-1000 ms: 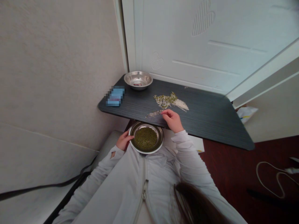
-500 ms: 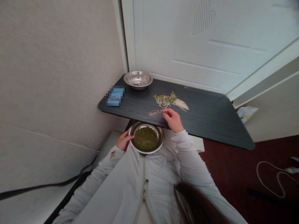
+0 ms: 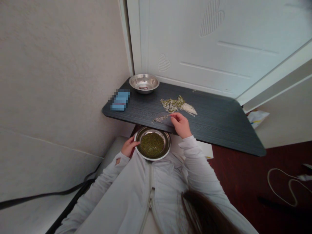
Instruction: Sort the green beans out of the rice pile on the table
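On my lap, just under the table's front edge, rests a metal bowl [image 3: 167,143] with small green beans [image 3: 152,144] in it. My left hand [image 3: 129,147] grips the bowl's left rim, thumb over the edge. My right hand [image 3: 180,125] is over the dark tabletop, its fingertips closed together at the right end of a thin patch of pale grains [image 3: 161,118]. Whatever those fingertips pinch, if anything, is too small to make out. Behind that hand lies a mixed heap of green beans and whitish grains [image 3: 172,104], joined to a pile of white grains [image 3: 189,109].
A second metal bowl [image 3: 144,84] stands at the table's back left corner. Near it lies a blurred blue item [image 3: 120,100]. The dark table [image 3: 219,120] backs onto a white door [image 3: 195,39]. A white cable [image 3: 280,170] trails on the floor at right.
My right hand has shifted very slightly to the right, fingertips still together. My left hand and the bowl on my lap have stayed where they were.
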A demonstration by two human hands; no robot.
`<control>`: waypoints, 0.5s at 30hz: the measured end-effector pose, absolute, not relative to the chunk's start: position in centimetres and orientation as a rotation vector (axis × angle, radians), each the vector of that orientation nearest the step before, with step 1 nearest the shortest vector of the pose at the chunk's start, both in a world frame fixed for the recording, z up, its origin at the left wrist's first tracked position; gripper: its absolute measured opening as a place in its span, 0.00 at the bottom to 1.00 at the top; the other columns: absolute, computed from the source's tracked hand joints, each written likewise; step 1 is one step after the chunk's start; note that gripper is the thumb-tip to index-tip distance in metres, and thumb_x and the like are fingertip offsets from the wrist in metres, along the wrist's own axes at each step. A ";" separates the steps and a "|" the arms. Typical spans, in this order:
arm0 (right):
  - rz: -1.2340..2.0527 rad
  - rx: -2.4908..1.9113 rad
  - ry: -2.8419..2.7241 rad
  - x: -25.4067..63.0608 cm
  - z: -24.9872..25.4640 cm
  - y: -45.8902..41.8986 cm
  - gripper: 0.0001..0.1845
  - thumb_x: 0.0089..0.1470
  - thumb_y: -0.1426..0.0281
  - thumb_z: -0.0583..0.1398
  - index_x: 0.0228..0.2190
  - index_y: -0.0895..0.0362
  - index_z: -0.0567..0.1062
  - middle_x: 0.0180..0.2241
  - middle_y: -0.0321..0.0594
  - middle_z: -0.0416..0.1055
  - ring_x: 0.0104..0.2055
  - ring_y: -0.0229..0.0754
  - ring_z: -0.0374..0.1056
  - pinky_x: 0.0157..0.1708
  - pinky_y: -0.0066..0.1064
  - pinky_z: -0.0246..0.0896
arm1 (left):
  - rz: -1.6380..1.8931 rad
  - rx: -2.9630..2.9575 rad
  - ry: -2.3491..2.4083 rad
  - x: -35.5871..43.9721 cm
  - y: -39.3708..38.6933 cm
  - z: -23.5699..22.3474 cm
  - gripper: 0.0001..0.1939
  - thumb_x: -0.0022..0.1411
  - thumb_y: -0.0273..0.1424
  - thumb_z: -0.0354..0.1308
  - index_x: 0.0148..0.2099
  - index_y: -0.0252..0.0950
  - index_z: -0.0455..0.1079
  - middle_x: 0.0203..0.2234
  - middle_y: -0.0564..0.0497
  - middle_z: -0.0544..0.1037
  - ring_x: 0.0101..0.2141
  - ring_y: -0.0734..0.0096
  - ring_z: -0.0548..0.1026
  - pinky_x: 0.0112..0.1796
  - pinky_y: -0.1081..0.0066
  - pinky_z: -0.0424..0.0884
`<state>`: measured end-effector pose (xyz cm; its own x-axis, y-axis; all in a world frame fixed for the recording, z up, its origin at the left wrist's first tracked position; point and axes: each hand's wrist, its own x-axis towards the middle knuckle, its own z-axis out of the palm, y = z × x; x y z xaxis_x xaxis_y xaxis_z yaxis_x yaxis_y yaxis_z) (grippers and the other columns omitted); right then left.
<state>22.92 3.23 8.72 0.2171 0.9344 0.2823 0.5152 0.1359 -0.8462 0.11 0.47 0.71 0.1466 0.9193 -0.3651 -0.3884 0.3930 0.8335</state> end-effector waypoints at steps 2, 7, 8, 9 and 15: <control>0.555 -1.506 -1.442 22.9 8.6 3.3 0.11 0.40 0.69 0.50 0.27 0.58 0.69 0.17 0.32 0.60 0.20 0.32 0.54 0.22 0.24 0.50 | 1.046 0.643 1.014 0.2 0.4 0.9 0.26 0.32 0.28 0.62 0.39 0.31 0.66 0.26 0.50 0.75 0.35 0.61 0.70 0.41 0.63 0.60; 0.580 -1.479 -1.479 22.9 8.4 3.3 0.12 0.41 0.67 0.51 0.28 0.58 0.69 0.19 0.33 0.61 0.21 0.32 0.55 0.24 0.25 0.51 | 1.049 0.641 1.017 0.3 0.4 0.9 0.24 0.33 0.26 0.61 0.39 0.31 0.67 0.25 0.51 0.75 0.33 0.63 0.71 0.40 0.63 0.60; 0.577 -1.472 -1.489 22.9 8.4 3.3 0.12 0.41 0.67 0.51 0.28 0.58 0.69 0.19 0.33 0.61 0.22 0.32 0.55 0.24 0.25 0.51 | 1.047 0.640 1.018 0.3 0.4 0.9 0.23 0.33 0.26 0.61 0.38 0.31 0.67 0.25 0.51 0.75 0.33 0.63 0.71 0.40 0.63 0.60; 0.576 -1.466 -1.498 22.9 8.4 3.3 0.12 0.41 0.67 0.51 0.28 0.58 0.69 0.19 0.33 0.61 0.22 0.32 0.55 0.25 0.25 0.51 | 1.045 0.638 1.018 0.2 0.4 0.8 0.23 0.33 0.26 0.61 0.37 0.31 0.67 0.24 0.51 0.75 0.32 0.63 0.71 0.40 0.63 0.60; 0.599 -1.459 -1.512 23.0 8.5 3.3 0.10 0.40 0.69 0.51 0.26 0.58 0.69 0.19 0.32 0.62 0.21 0.32 0.55 0.24 0.25 0.51 | 1.043 0.637 1.010 0.2 0.5 0.7 0.22 0.32 0.26 0.61 0.36 0.30 0.67 0.24 0.51 0.75 0.33 0.63 0.71 0.41 0.63 0.59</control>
